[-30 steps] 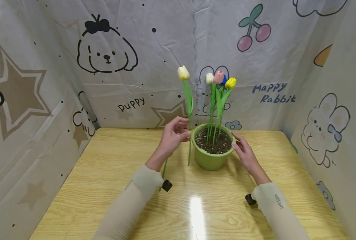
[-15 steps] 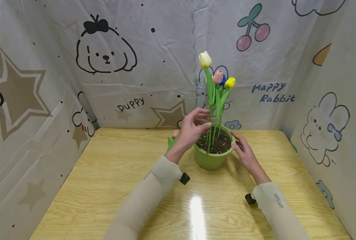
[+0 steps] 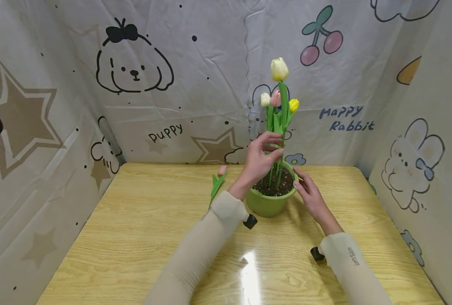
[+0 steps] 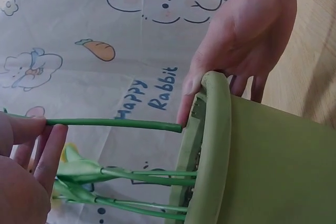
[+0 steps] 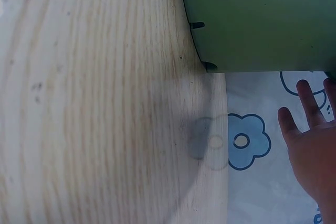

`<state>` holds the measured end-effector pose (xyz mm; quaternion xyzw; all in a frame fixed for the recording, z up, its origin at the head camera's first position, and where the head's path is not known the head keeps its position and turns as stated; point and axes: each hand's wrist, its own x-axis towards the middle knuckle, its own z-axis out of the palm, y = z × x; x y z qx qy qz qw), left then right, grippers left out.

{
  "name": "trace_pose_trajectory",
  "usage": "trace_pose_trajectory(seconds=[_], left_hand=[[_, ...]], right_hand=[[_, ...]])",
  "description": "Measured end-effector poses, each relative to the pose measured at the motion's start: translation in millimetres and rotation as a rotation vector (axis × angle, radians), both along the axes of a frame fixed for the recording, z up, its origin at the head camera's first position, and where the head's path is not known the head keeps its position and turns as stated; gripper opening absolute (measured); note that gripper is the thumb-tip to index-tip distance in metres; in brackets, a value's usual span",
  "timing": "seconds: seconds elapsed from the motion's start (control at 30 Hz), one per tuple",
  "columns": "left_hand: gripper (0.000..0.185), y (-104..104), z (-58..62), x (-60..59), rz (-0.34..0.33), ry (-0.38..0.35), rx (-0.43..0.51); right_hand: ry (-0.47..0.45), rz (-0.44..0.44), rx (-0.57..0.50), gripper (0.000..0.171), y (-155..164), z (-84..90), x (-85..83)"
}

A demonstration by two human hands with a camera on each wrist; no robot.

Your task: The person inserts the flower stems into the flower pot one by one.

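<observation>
A green pot (image 3: 267, 204) of dark soil stands at the back middle of the wooden table (image 3: 134, 237), with white, pink and yellow tulips (image 3: 276, 99) planted in it. My left hand (image 3: 276, 149) pinches the green stem (image 4: 115, 123) of a cream tulip (image 3: 279, 69) and holds it upright over the pot. In the left wrist view the stem's lower end lies level with the pot's rim (image 4: 215, 129). My right hand (image 3: 300, 181) grips the pot's right rim, thumb on top and fingers down the outer wall. The pot's wall (image 5: 262, 19) fills the top of the right wrist view.
A pink tulip (image 3: 219, 181) with green leaves lies on the table left of the pot, partly behind my left forearm. Cartoon-printed sheets (image 3: 134, 84) wall the table at the back and on both sides. A glare patch (image 3: 250, 271) shines on the wood near the front.
My left hand has carried the cream tulip from the left of the pot up and rightward, over the soil. The pink tulip on the table has come into sight. The right hand stayed.
</observation>
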<state>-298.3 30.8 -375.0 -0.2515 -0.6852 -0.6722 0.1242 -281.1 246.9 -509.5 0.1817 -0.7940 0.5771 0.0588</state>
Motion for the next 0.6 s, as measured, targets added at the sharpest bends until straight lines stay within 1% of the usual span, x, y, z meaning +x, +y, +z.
trace_pose_trajectory(seconds=[0.13, 0.27, 0.47, 0.6], left_hand=[[0.031, 5.0, -2.2, -4.3, 0.013, 0.030, -0.011], [0.030, 9.9, -5.6, -7.7, 0.027, 0.029, -0.026], [0.028, 15.6, -10.8, -9.4, 0.063, 0.028, -0.073], [0.028, 18.7, -12.2, -9.7, 0.072, 0.041, -0.080]], right_hand=[[-0.003, -0.003, 0.008, 0.052, 0.0, 0.2, -0.2], [0.001, 0.000, 0.008, 0.052, 0.4, 0.2, -0.8], [0.005, -0.004, 0.000, 0.052, 0.1, -0.1, -0.3], [0.011, -0.004, -0.006, 0.052, -0.2, 0.0, -0.6]])
